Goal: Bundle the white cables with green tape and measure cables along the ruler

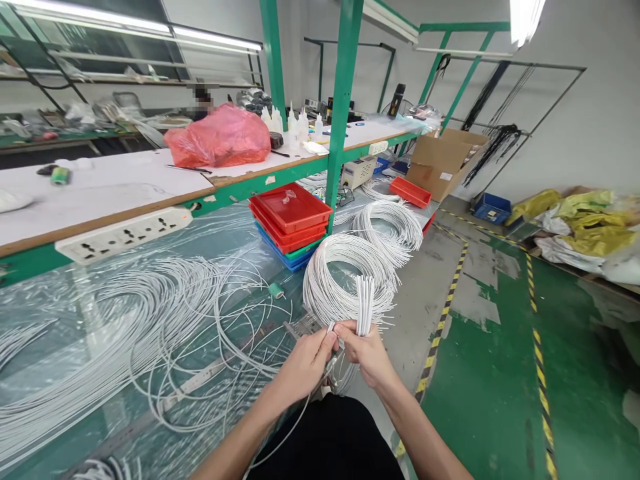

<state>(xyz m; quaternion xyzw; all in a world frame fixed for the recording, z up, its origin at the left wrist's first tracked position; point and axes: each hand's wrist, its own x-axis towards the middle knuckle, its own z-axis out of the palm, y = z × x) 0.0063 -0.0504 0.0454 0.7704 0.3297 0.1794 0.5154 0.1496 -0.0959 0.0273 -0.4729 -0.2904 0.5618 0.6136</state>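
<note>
My right hand point(369, 353) is closed round a bundle of white cables point(365, 303), whose cut ends stand upright above the fist. Close against it, my left hand point(306, 360) pinches a white cable between thumb and fingers; a pale tip shows at the fingertips, and a loose length hangs below toward my lap. The fingertips of both hands meet, so the exact contact there is partly hidden. Just beyond my hands lies a large coil of white cables point(320, 280), with a second coil point(413, 227) behind it.
Loose white cables point(185, 300) spread over the plastic-covered bench at left, near a small green roll point(275, 290). Stacked red trays point(290, 207) stand by a green post point(343, 113). Above runs a shelf with a power strip point(125, 233) and a red plastic bag point(220, 137). Taped floor lies right.
</note>
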